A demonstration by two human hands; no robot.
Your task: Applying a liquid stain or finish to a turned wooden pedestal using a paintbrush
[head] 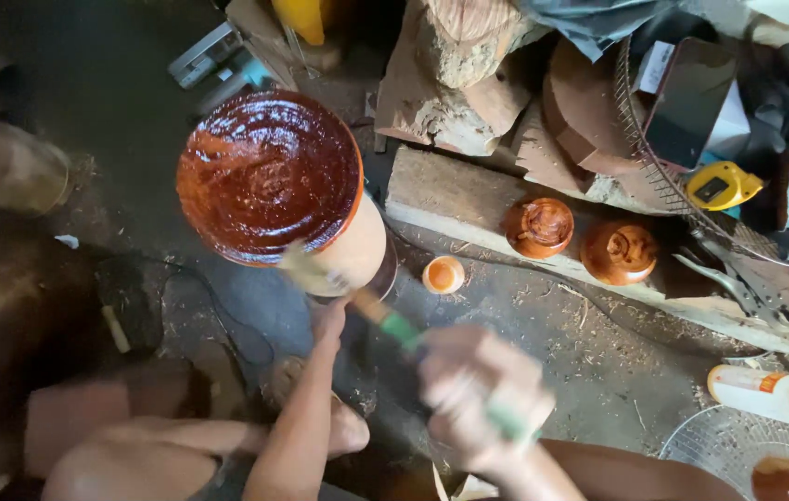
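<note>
**Coating a turned wooden vessel by brush**

Blurred by motion and nearest the lens, the right hand (480, 394) is wrapped around the green-and-tan handle of a paintbrush (385, 317), whose pale bristle end rests at the lower rim of the round wooden vessel with a glossy red-brown top (269, 172). Left hand (327, 320) reaches up beneath the vessel's pale, uncoated side and touches its underside; whether its fingers are closed cannot be told, as they are hidden. The vessel stands over a dark dusty floor (598, 371), left of a rough wooden plank (468, 199) carrying two small round brown-lacquered pots (540, 225). A little orange-rimmed cup (443, 275) sits just beside the vessel's base. Judging from the wet sheen above and bare wood below, good practice is a lightly loaded brush, long strokes following the curve, and slow turning of the piece by the supporting hand, so that the edge between coated and bare wood does not run.
</note>
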